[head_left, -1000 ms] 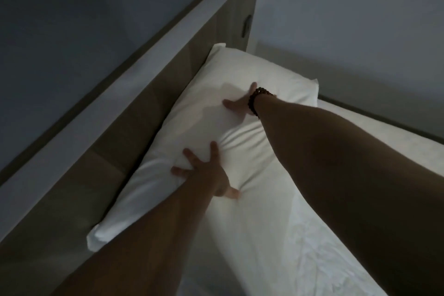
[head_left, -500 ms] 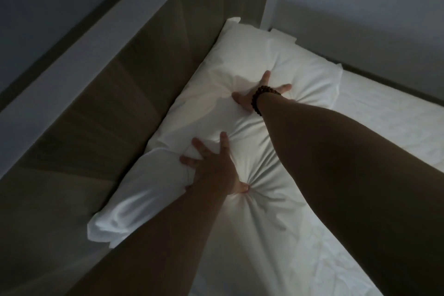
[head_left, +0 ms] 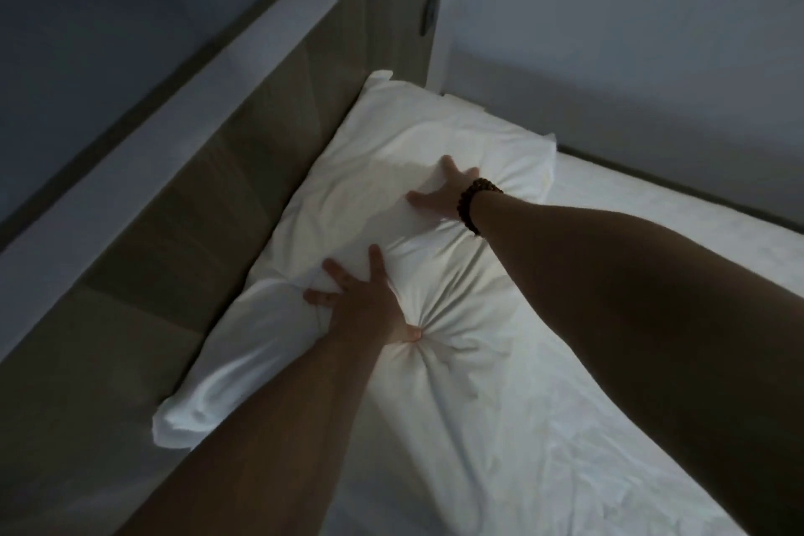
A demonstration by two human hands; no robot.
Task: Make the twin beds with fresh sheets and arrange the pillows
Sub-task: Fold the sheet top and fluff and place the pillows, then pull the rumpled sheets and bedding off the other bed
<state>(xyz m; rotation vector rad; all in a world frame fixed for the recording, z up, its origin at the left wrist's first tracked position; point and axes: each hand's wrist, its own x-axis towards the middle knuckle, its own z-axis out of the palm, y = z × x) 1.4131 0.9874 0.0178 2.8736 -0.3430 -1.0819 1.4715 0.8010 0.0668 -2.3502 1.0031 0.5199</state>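
The pillow point(head_left: 383, 170) is pressed down by left hand point(head_left: 365, 305) and right hand point(head_left: 439, 196), fingers spread, nothing gripped; the sheet point(head_left: 565, 426) is laid; only pillow settling seems left here.

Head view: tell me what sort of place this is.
Likely a bedroom, perhaps a hotel room: a white pillow lies against a wooden headboard, on a white bedsheet.

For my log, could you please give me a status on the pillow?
Left hand and right hand open, pressing into pillow. Pillow lies along headboard, on white sheet. Nothing in the way.
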